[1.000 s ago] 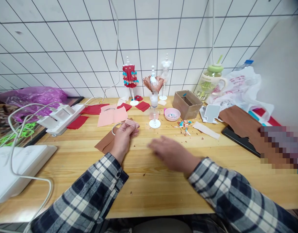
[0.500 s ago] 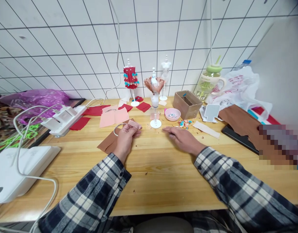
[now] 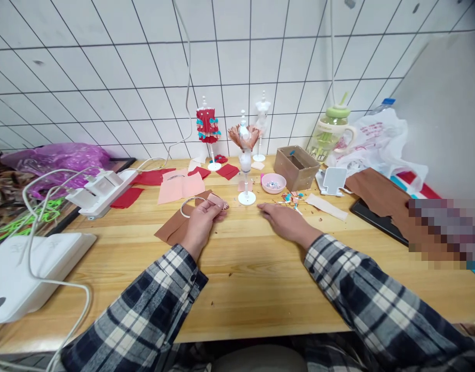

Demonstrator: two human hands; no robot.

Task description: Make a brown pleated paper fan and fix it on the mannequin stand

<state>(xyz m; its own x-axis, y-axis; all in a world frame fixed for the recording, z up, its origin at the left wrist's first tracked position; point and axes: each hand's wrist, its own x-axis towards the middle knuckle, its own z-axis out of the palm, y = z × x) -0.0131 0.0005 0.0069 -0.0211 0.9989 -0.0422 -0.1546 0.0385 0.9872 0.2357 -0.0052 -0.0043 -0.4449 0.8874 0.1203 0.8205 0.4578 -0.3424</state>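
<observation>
My left hand pinches a small pink folded piece, paper or cloth; a darker, pleated-looking end shows beyond the fingertips. Beneath and beside that hand lie brown sheets and a thin white loop. Palm down on the wood, my right hand has its fingers stretched out and holds nothing visible. Between and beyond both hands stands a small white mannequin on a round base, with a brown pleated ruffle flaring around its torso. Near the right hand are colourful scraps.
Behind stand a mannequin in a red dress and a bare white one. A pink bowl of shiny bits, a cardboard box and a jug are at right. A power strip and white device sit left.
The view has shifted slightly. My right hand has edged a little nearer my body and the left; my left hand keeps its pinch on the pink piece.
</observation>
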